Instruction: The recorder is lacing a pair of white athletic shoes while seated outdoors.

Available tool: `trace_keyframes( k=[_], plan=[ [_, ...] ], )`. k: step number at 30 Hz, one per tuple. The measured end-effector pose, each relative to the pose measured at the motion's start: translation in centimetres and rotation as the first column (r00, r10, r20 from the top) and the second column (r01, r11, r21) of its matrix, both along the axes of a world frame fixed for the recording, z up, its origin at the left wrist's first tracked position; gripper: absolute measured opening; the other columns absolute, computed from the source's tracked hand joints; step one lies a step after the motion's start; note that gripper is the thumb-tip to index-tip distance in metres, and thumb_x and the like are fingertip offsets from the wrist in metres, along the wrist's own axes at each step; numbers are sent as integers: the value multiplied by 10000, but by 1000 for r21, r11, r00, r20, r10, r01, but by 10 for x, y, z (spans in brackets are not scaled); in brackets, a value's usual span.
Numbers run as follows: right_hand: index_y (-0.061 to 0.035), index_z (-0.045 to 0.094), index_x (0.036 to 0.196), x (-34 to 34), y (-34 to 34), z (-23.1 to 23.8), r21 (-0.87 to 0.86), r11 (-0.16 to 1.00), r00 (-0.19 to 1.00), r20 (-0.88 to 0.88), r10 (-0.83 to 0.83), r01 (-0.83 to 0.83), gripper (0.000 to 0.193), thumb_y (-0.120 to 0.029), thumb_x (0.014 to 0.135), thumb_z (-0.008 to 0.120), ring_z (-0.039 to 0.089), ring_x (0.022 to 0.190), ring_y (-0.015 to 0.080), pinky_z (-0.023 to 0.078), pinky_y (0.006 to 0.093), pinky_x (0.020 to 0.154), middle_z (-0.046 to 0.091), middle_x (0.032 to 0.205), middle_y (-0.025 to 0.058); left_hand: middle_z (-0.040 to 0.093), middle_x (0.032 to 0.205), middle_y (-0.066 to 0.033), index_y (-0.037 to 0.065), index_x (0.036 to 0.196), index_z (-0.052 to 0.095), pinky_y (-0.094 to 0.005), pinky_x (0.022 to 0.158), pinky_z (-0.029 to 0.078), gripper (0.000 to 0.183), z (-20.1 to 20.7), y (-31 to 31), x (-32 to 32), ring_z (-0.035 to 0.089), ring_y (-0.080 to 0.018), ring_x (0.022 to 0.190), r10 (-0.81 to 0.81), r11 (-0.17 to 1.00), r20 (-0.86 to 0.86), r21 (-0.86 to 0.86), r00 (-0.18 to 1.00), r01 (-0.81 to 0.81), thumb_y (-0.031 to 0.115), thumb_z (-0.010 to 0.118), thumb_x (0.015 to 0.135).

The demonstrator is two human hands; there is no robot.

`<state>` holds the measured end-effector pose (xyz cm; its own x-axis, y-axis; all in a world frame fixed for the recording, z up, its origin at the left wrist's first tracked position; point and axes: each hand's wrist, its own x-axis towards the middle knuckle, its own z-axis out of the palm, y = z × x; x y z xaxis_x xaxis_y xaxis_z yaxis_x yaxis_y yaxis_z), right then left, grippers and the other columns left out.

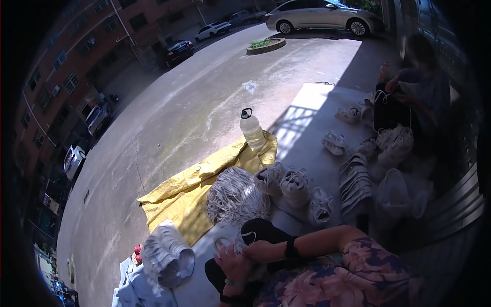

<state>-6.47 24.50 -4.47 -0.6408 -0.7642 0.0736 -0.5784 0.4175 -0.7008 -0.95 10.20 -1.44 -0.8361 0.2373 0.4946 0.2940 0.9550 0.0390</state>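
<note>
Over my lap, my left hand (234,265) is closed on a white shoe upper (223,243), its fingers wrapped around the edge. My right hand (260,250) is pinched beside it, at a white shoelace (249,235) that loops up against my dark trouser leg. Part of the upper is hidden behind my fingers. Just beyond my knees lies a large heap of white shoelaces (237,197). To its right stand several laced white shoe uppers (295,187), and a stack of nested white uppers (166,253) lies to the left.
A yellow sheet (186,197) lies under the lace heap, with a clear bottle (251,129) on its far end. At right are a row of stacked uppers (355,184) and a clear plastic bag (394,194). Another person (422,92) sits far right. Parked cars (322,18) stand beyond.
</note>
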Motion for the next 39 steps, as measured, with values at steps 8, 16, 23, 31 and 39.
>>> trace_keyframes(
  k=[8,16,23,31,39],
  plan=[
    [-24,532,861,2,-1,8,73,995,982,-170,86,-74,138,-134,785,500,636,720,326,503,414,588,615,750,177,536,1122,-110,59,662,616,-586,939,246,157,-2,-67,62,452,-330,1078,221,975,60,-40,973,-219,207,589,617],
    [-33,557,861,-5,3,-12,37,999,983,-181,22,-16,209,-211,762,512,622,763,334,499,426,661,607,774,176,616,982,-223,32,758,676,-481,822,417,169,5,-88,99,568,-368,883,298,952,128,-108,946,-285,135,574,671],
    [-26,488,908,-2,3,2,5,997,997,9,79,-79,286,-267,756,514,563,815,360,461,436,711,550,820,198,626,876,-211,13,693,641,-431,704,463,175,-1,-91,98,588,-336,781,291,957,315,-110,904,-270,167,559,700],
    [-54,462,995,0,4,-5,-18,995,992,-85,96,-98,333,-284,766,538,573,812,359,464,441,688,554,843,180,621,943,-207,62,701,632,-474,750,435,191,19,-70,94,578,-357,835,298,954,255,-119,920,-276,246,588,728],
    [-18,451,1075,0,9,29,31,997,974,214,-76,70,380,-285,815,523,583,855,364,450,453,705,585,869,231,604,1049,-192,66,749,635,-497,807,393,164,-9,-80,87,555,-352,938,355,930,373,-45,858,-365,213,592,689]
  ],
)
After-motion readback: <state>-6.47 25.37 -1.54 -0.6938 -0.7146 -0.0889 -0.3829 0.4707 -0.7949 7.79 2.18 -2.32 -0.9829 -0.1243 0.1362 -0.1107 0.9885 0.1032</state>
